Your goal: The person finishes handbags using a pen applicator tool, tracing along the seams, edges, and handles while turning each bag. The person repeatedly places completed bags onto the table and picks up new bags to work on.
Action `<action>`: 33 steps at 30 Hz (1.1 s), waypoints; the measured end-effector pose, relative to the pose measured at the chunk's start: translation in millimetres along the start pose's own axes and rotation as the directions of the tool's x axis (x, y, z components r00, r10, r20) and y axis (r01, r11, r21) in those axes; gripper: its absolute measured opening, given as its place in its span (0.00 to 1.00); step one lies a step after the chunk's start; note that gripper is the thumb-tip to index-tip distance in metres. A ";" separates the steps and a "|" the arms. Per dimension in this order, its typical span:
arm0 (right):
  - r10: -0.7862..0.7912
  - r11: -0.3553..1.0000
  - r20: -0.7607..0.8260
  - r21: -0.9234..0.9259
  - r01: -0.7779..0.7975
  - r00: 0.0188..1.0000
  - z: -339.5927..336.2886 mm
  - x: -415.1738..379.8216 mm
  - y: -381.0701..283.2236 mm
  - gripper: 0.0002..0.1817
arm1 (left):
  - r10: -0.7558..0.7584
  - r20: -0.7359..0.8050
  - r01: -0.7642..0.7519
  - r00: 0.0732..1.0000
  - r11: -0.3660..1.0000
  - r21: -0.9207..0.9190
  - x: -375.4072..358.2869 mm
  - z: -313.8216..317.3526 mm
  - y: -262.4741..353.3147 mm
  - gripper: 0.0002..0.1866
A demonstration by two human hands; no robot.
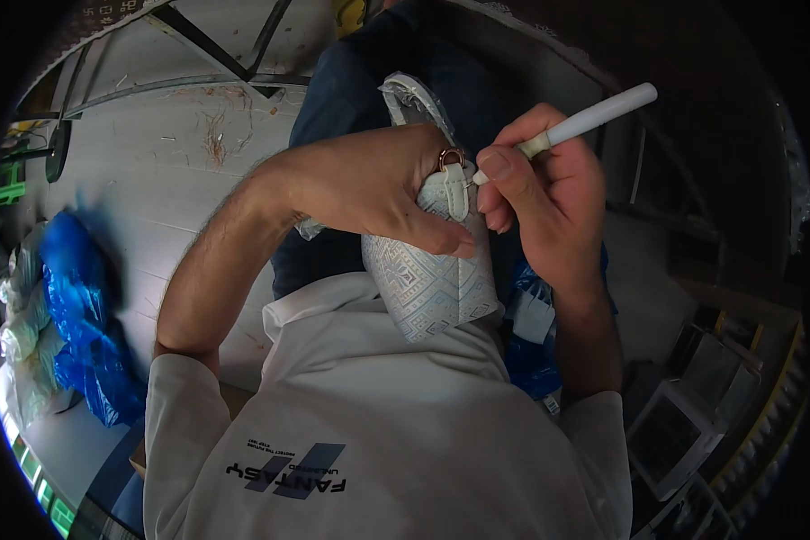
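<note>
A small white handbag (427, 279) with a pale blue and grey geometric pattern rests against my lap and shirt. My left hand (378, 184) is wrapped over its upper part, thumb lying across the pattern. At the bag's top corner a white strap tab (457, 196) loops through a gold-coloured metal ring (451, 158). A white handle (412, 94) in clear plastic wrap sticks up beyond my left hand. Pinched in my right hand (544, 180) is a white pen (607, 115) with a yellowish band; its tip is beside the tab's edge.
Blue plastic bags (85, 315) and whitish bags (27, 333) lie on the left. Another blue bag (533, 360) is near my right forearm. A metal frame (207, 45) stands ahead on the tiled floor, with scraps (216, 139). White-framed items (675, 436) sit at lower right.
</note>
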State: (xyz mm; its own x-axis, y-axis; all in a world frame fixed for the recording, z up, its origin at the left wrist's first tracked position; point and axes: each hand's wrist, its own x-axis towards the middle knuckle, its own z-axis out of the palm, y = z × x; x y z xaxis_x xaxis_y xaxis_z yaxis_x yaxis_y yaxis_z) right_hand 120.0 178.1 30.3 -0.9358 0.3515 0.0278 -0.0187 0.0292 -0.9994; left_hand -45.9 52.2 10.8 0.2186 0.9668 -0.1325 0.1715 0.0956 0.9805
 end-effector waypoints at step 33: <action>-0.122 0.992 -0.047 -0.044 0.119 0.991 6.2 -3.9 8.9 0.06 | -0.011 -0.015 0.010 1.000 0.999 -0.046 1.2 0.7 -0.4 0.15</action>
State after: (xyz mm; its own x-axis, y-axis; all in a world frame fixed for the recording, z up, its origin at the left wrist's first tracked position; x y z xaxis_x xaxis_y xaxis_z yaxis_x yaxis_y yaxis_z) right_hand 121.3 171.2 21.2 -0.9089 0.3891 0.1500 -0.1147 0.1123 -0.9870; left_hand -45.0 53.2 10.2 0.2024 0.9691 -0.1406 0.1297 0.1158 0.9848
